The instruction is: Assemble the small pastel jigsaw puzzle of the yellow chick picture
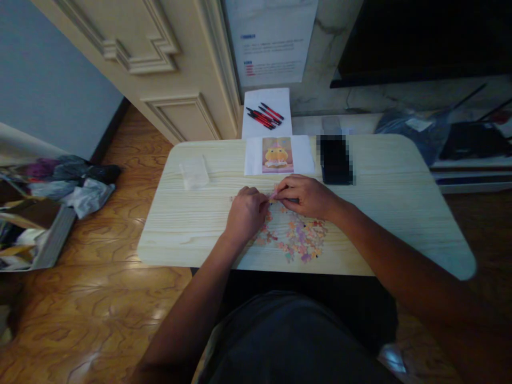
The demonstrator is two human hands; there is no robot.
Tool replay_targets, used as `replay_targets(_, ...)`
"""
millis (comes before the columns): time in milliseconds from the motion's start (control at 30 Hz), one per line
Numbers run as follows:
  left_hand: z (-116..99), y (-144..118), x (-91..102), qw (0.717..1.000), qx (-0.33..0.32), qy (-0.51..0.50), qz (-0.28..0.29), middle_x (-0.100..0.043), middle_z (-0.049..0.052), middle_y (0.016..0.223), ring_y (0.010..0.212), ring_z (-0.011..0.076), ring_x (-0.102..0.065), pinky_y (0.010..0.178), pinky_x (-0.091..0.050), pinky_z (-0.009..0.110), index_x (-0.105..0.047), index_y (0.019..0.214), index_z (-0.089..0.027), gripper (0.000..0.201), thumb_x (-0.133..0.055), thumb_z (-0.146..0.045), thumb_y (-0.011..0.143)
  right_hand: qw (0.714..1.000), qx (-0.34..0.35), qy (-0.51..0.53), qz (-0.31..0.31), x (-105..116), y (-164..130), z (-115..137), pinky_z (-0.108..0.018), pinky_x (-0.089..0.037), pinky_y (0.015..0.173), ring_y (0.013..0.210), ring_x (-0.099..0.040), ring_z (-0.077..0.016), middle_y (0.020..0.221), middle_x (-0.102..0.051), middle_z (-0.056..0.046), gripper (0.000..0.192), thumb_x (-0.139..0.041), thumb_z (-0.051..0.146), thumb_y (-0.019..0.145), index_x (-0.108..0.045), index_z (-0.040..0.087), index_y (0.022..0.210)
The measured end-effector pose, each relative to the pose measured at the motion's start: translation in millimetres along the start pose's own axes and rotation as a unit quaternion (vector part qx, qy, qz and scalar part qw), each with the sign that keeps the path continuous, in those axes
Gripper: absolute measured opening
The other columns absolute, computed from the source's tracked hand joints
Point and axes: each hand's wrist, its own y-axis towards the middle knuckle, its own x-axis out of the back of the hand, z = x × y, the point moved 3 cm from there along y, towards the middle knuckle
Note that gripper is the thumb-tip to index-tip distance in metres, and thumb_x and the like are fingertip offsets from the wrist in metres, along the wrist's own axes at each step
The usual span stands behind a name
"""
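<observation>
My left hand [248,212] and my right hand [306,194] meet above the middle of the table, fingertips almost together. Between them shows a small pinkish cluster of jigsaw puzzle pieces [273,196], pinched from both sides; the fingers partly hide it. A dark, thin shape lies under my right fingers, too unclear to name. Loose jigsaw pieces [302,238] in pink, orange and lilac are scattered just below my hands. Beyond my fingertips lies a white sheet [252,156] with a printed picture [277,154] of a yellow cartoon figure.
A clear plastic bag [194,173] rests on the left of the pale wooden table [176,229]. At the back right is a dark, pixelated phone-like object [336,160]. Several red and black pens [264,117] lie on white paper behind the table. A cluttered box [52,240] stands on the floor at left.
</observation>
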Motion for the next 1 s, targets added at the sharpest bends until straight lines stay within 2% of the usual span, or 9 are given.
replay_targets(300, 1.4, 2.1, 1.9, 1.0, -0.009, -0.009, -0.004, -0.071, 0.008, 0.08, 0.084, 0.0258, -0.065, 0.081, -0.056, 0.04, -0.08, 0.082, -0.017, 0.016, -0.075, -0.01, 0.095, 1.0, 0.012, -0.026, 0.001, 0.4, -0.2, 1.3, -0.047, -0.058, 0.105, 0.115, -0.073, -0.0284, 0.122, -0.082, -0.009, 0.024, -0.07, 0.02, 0.104, -0.088, 0.026, 0.119)
replay_targets(400, 2.1, 1.0, 4.9, 1.0, -0.017, -0.015, -0.019, -0.074, 0.009, 0.085, 0.088, 0.0265, -0.066, 0.082, -0.057, 0.04, -0.081, 0.088, -0.017, 0.014, -0.073, -0.011, 0.097, 0.999, 0.019, -0.036, 0.002, 0.9, -0.3, 2.5, -0.047, -0.058, 0.105, 0.115, -0.073, -0.0286, 0.122, -0.081, -0.01, 0.024, -0.07, 0.02, 0.104, -0.087, 0.024, 0.12)
replay_targets(567, 0.3, -5.6, 12.2, 0.993, -0.113, -0.023, -0.022, -0.08, 0.014, 0.11, 0.103, 0.0281, -0.071, 0.091, -0.062, 0.044, -0.084, 0.105, -0.017, 0.019, -0.065, -0.018, 0.107, 0.999, 0.021, -0.036, -0.002, 1.3, -0.3, 3.6, -0.048, -0.058, 0.104, 0.113, -0.071, -0.0293, 0.121, -0.081, -0.011, 0.023, -0.07, 0.021, 0.104, -0.088, 0.024, 0.119)
replay_targets(700, 3.1, -12.0, 11.5, 0.988, -0.152, -0.009, -0.006, -0.08, 0.015, 0.127, 0.119, 0.03, -0.073, 0.104, -0.064, 0.05, -0.082, 0.118, -0.018, 0.021, -0.063, -0.018, 0.109, 0.999, 0.02, -0.041, -0.003, 1.3, -0.3, 4.4, -0.046, -0.057, 0.104, 0.113, -0.071, -0.0279, 0.121, -0.081, -0.009, 0.023, -0.069, 0.022, 0.105, -0.088, 0.026, 0.118)
replay_targets(833, 6.5, -16.2, 5.9, 0.982, -0.19, 0.002, 0.006, -0.079, 0.018, 0.133, 0.128, 0.0318, -0.074, 0.111, -0.065, 0.053, -0.08, 0.124, -0.013, 0.025, -0.061, -0.016, 0.109, 1.0, 0.014, -0.026, -0.007, 1.4, -0.3, 4.0, -0.047, -0.057, 0.104, 0.113, -0.071, -0.029, 0.122, -0.081, -0.009, 0.025, -0.071, 0.019, 0.103, -0.089, 0.027, 0.118)
replay_targets(1000, 7.5, -17.0, 6.0, 0.979, -0.205, 0.015, 0.011, -0.079, 0.019, 0.134, 0.128, 0.0304, -0.076, 0.112, -0.067, 0.052, -0.078, 0.129, -0.013, 0.026, -0.062, -0.015, 0.108, 0.999, 0.03, -0.034, -0.009, 0.6, -0.5, 3.4, -0.047, -0.057, 0.103, 0.113, -0.073, -0.0285, 0.122, -0.082, -0.009, 0.026, -0.072, 0.017, 0.102, -0.089, 0.027, 0.118)
